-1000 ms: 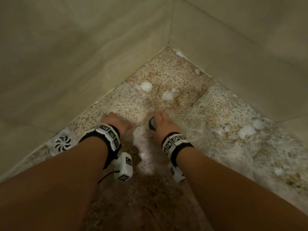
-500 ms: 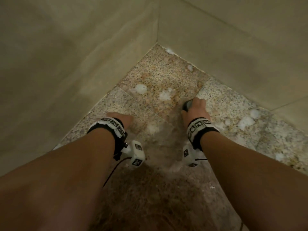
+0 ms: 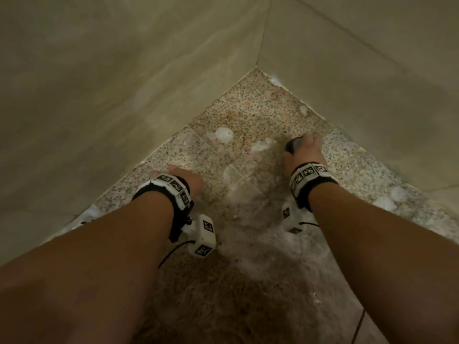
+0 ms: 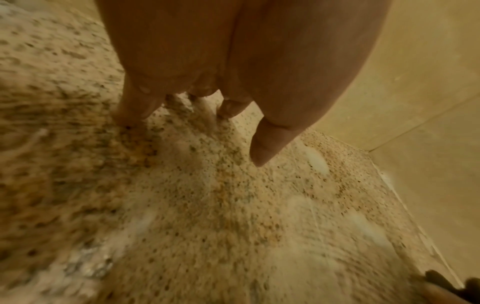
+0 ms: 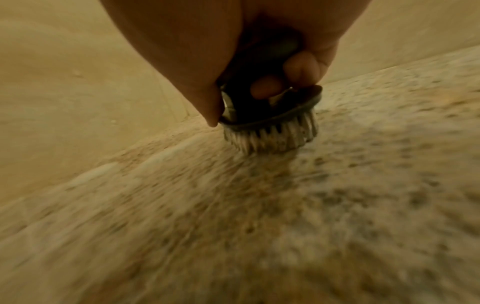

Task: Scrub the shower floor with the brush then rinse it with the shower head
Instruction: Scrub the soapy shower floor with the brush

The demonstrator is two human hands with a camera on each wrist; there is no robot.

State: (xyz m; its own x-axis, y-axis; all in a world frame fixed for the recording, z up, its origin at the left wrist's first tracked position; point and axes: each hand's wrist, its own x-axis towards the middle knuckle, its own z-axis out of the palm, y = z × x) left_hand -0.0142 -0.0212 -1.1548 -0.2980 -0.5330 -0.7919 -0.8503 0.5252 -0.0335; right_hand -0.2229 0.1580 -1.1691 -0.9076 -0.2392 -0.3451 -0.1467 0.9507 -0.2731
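The speckled granite shower floor [image 3: 248, 120] runs into a corner between two beige tiled walls, with white foam patches [image 3: 223, 135] on it. My right hand [image 3: 304, 151] grips a dark round scrub brush [image 3: 293, 145] near the right wall. In the right wrist view the brush [image 5: 272, 123] stands bristles-down on the wet floor [image 5: 285, 205], with my fingers [image 5: 298, 67] curled round its handle. My left hand [image 3: 183, 178] rests on the floor at the left; its straight fingertips [image 4: 135, 111] press on the stone [image 4: 221, 195]. No shower head is in view.
Beige walls [image 3: 124, 83] close the floor on the left and right [image 3: 372, 83]. More foam [image 3: 392, 197] lies along the right wall's base. A thin cable [image 3: 357, 324] trails at the lower right. A dark shadow covers the near floor.
My right hand has carried the brush forward and to the right, toward the right wall. The left hand stays planted on the floor. The view has swung right, and the drain is out of sight.
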